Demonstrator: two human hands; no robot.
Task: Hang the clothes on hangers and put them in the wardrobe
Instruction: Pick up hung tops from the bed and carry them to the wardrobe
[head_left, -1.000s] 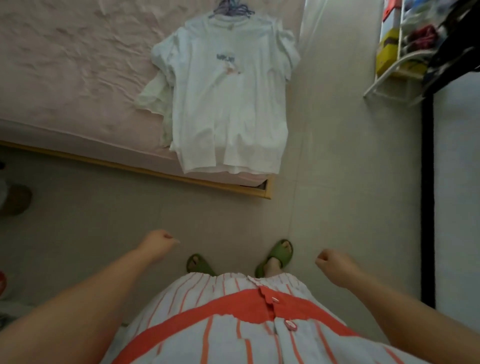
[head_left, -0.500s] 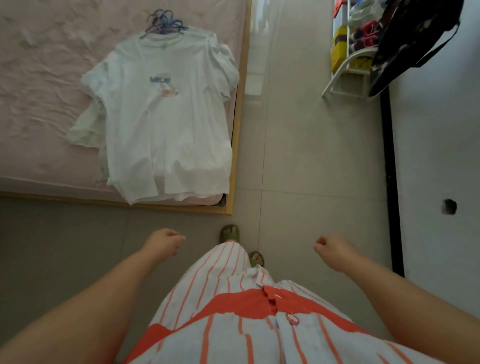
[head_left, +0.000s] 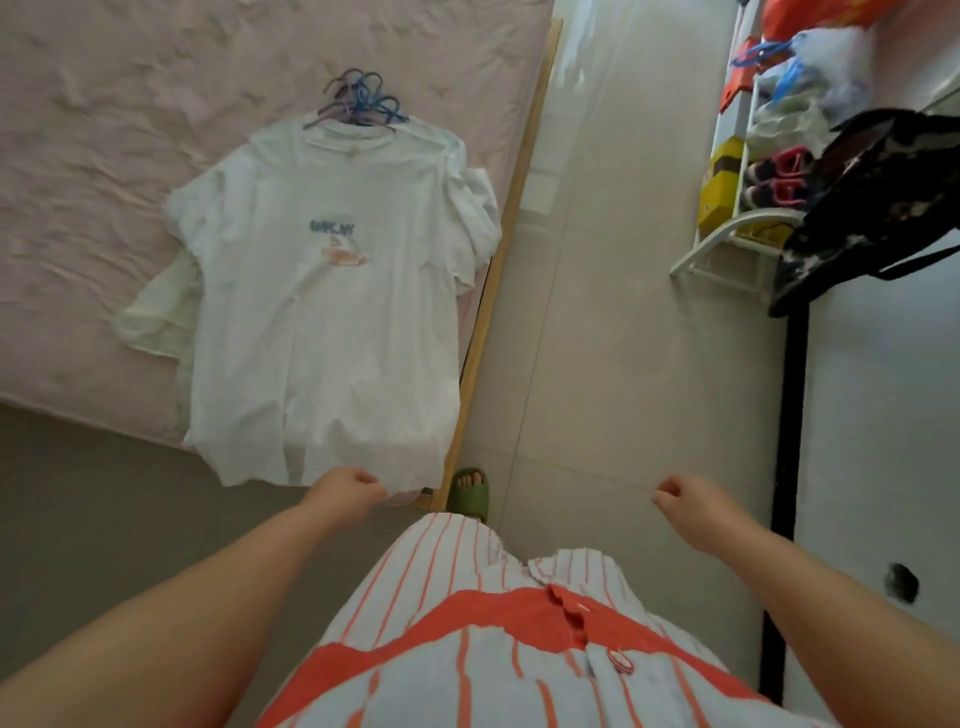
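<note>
A stack of white T-shirts (head_left: 322, 312) lies flat on the pink bed (head_left: 93, 208), the top one bearing a small blue and orange print. Several blue and purple hangers (head_left: 361, 101) stick out at the collars. My left hand (head_left: 345, 496) is curled into a loose fist right at the shirts' bottom hem near the bed corner; a grip on the cloth cannot be made out. My right hand (head_left: 696, 506) is also loosely closed and holds nothing, over the tiled floor to the right.
The bed's wooden frame edge (head_left: 498, 291) runs down the middle. A white rack (head_left: 737, 208) with shoes and boxes stands at the right, a dark bag (head_left: 872, 202) hanging in front of it. A white panel with a black edge (head_left: 789, 441) lines the right side.
I have stepped closer to the bed corner and turned right, so the shirts now sit nearer. My left hand has reached forward to the shirts' hem. Both hands stay curled.
</note>
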